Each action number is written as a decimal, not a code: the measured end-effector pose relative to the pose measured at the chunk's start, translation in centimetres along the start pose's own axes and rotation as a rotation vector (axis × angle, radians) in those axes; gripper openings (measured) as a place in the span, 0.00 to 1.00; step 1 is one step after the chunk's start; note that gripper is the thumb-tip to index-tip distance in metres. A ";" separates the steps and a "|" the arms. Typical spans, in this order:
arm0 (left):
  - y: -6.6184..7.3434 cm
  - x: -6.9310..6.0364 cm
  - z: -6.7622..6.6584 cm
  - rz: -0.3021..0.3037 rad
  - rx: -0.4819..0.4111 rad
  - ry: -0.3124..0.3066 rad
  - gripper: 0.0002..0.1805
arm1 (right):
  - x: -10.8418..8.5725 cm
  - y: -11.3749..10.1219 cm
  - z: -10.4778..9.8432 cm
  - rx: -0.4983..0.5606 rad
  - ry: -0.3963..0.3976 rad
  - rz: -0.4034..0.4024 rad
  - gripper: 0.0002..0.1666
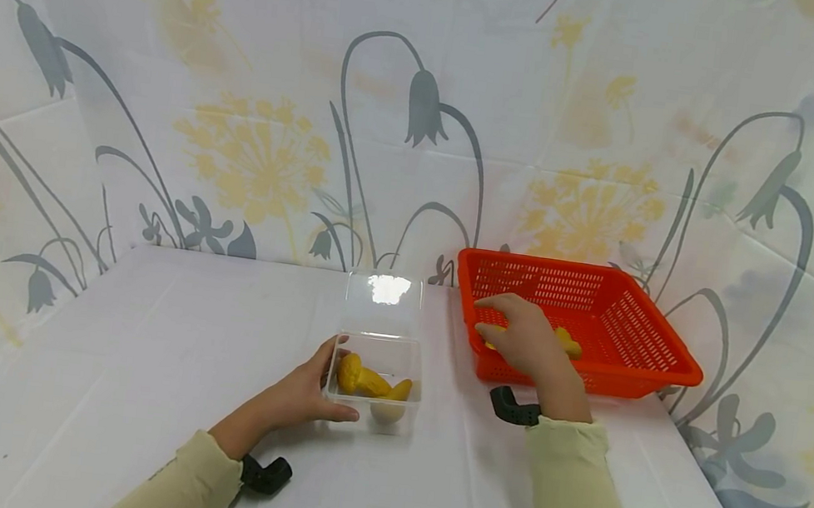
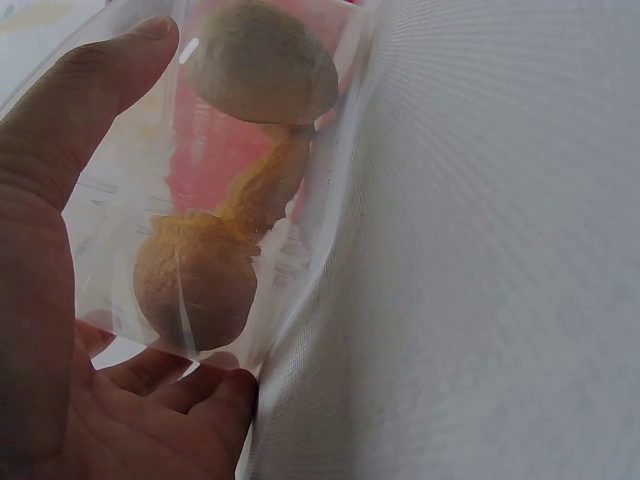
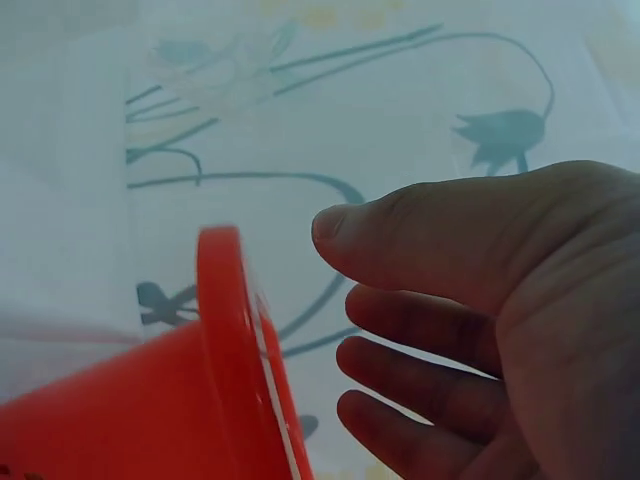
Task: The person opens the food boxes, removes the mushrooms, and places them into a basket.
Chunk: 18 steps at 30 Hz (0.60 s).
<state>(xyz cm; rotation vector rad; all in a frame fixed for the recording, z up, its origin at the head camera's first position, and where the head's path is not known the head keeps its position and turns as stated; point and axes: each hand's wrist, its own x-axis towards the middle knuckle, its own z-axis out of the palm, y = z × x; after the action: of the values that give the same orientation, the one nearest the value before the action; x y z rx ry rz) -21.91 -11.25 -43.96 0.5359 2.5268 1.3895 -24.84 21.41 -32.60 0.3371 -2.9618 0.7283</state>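
Note:
My left hand (image 1: 304, 393) grips a clear plastic box (image 1: 406, 360) by its left side, thumb along the front and fingers behind. Inside the box lie several yellow, knobby pieces (image 1: 371, 382) with rounded ends; their exact kind is unclear. Seen closer in the left wrist view, a rounded piece (image 2: 195, 285) lies near the fingers and another (image 2: 265, 65) farther along. My right hand (image 1: 525, 339) hovers over the left part of a red basket (image 1: 640, 322), fingers loosely bent and apart. Nothing shows between its fingers (image 3: 420, 380) in the right wrist view.
More yellow pieces (image 1: 568, 344) lie in the basket, partly hidden by the right hand. The box's transparent lid (image 1: 382, 306) stands raised behind it. A white cloth (image 1: 178, 345) covers the table, and a flower-printed curtain (image 1: 400, 186) hangs along the back.

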 end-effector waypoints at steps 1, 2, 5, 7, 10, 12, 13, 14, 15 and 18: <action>0.0 0.0 0.0 0.000 0.001 0.001 0.63 | 0.0 -0.3 0.2 0.003 0.001 -0.012 0.25; 0.0 -0.1 -0.1 -0.001 0.001 0.003 0.63 | 0.1 -0.5 0.4 0.005 0.003 -0.026 0.24; 0.0 -0.2 -0.1 0.000 0.005 0.006 0.63 | 0.2 -1.2 0.9 -0.007 0.005 -0.069 0.22; -0.1 -0.2 -0.1 0.001 0.009 0.006 0.63 | 0.3 -1.7 1.3 -0.012 0.008 -0.096 0.21; -0.1 -0.1 -0.1 0.001 0.009 0.008 0.63 | 0.3 -2.5 1.9 -0.002 0.005 -0.154 0.19; -0.2 -0.2 -0.1 -0.003 0.005 0.009 0.63 | 0.3 -3.0 2.3 0.004 -0.010 -0.192 0.18; -0.2 -0.2 -0.1 -0.006 0.003 0.007 0.64 | 0.3 -3.1 2.5 0.007 -0.017 -0.211 0.18; -0.2 -0.2 0.0 -0.008 0.002 0.006 0.64 | 0.3 -3.3 2.7 0.008 -0.021 -0.228 0.17; -0.2 -0.1 0.0 -0.011 0.001 0.004 0.64 | 0.2 -3.4 2.9 0.008 -0.025 -0.242 0.17; -0.2 -0.1 0.0 -0.021 0.000 -0.001 0.64 | 0.2 -3.8 3.4 0.002 -0.025 -0.276 0.17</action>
<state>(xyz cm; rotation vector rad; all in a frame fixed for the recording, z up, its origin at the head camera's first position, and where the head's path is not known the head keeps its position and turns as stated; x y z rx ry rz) -21.88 -11.39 -44.14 0.5088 2.5241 1.3816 -24.25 16.50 -33.92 0.7407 -2.8524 0.6963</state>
